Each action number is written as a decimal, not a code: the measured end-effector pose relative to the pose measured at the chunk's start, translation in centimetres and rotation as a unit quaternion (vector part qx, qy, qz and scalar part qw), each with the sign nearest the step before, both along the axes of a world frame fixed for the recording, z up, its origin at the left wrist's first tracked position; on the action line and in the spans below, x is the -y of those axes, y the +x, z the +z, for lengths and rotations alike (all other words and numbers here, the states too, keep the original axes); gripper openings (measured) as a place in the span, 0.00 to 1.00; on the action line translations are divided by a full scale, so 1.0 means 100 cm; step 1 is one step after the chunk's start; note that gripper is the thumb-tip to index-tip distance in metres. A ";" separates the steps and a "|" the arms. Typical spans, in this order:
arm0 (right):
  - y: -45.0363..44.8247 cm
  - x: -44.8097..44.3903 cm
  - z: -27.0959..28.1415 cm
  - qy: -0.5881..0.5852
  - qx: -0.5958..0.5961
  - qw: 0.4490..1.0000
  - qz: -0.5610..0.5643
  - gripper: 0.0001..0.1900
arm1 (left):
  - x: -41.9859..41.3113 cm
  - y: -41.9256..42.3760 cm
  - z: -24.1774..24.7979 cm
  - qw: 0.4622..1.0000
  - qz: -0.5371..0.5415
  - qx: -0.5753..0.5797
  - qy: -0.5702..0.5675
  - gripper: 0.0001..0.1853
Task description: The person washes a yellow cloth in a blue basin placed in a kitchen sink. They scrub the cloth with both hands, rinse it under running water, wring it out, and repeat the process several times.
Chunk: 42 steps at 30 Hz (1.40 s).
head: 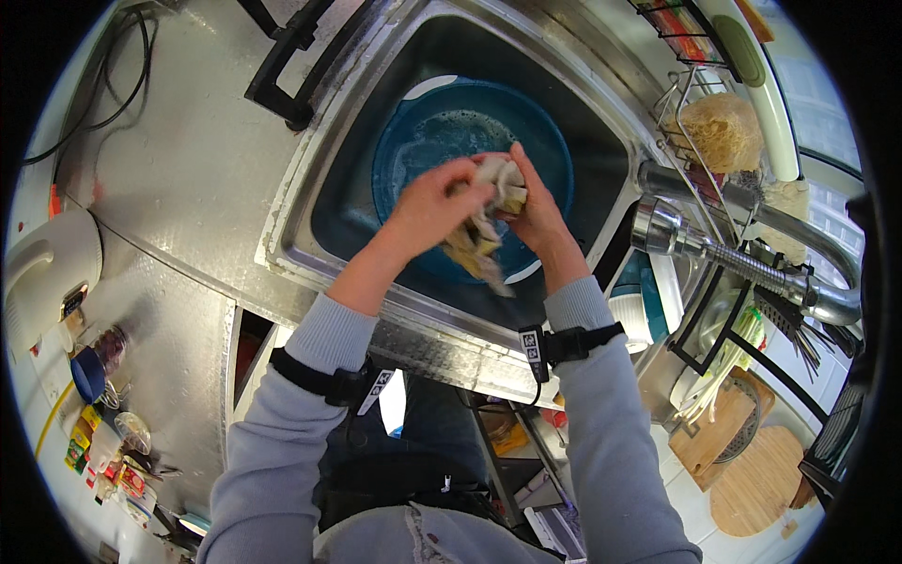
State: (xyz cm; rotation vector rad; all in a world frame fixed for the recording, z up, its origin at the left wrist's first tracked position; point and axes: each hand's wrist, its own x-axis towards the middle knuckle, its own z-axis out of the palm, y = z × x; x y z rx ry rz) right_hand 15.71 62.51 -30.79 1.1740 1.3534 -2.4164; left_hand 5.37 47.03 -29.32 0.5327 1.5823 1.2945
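Bunched between my two hands is a wet, pale cloth (502, 185) with yellowish patches, its loose end hanging down to the left of my right wrist. My left hand (440, 204) grips it from the left with bent fingers. My right hand (539, 208) clasps the other side, thumb and fingers around the folds. Below them a round blue plastic basin (384, 151) with white handles holds sudsy water (458, 130). The basin stands inside a dark sink bowl (599, 141). Part of the cloth is hidden behind my fingers.
A chrome faucet with a flexible hose (733, 257) reaches over the sink's right side. A wire rack (694, 141) holds a loofah-like scrubber (722, 132). Wooden cutting boards (757, 479) stand at the lower right. A black metal frame (282, 84) rests on the steel counter (190, 134).
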 end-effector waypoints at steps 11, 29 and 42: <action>-0.001 0.096 0.069 0.473 -0.112 0.867 0.109 0.08 | -0.016 0.031 -0.036 0.784 0.336 0.522 -0.010 0.24; -0.009 0.052 0.050 0.579 0.001 0.815 -0.012 0.11 | -0.029 0.059 0.008 0.815 0.340 0.469 0.027 0.20; 0.021 0.020 0.010 0.450 0.015 0.891 0.054 0.21 | -0.009 0.034 0.021 0.974 0.129 0.182 -0.048 0.19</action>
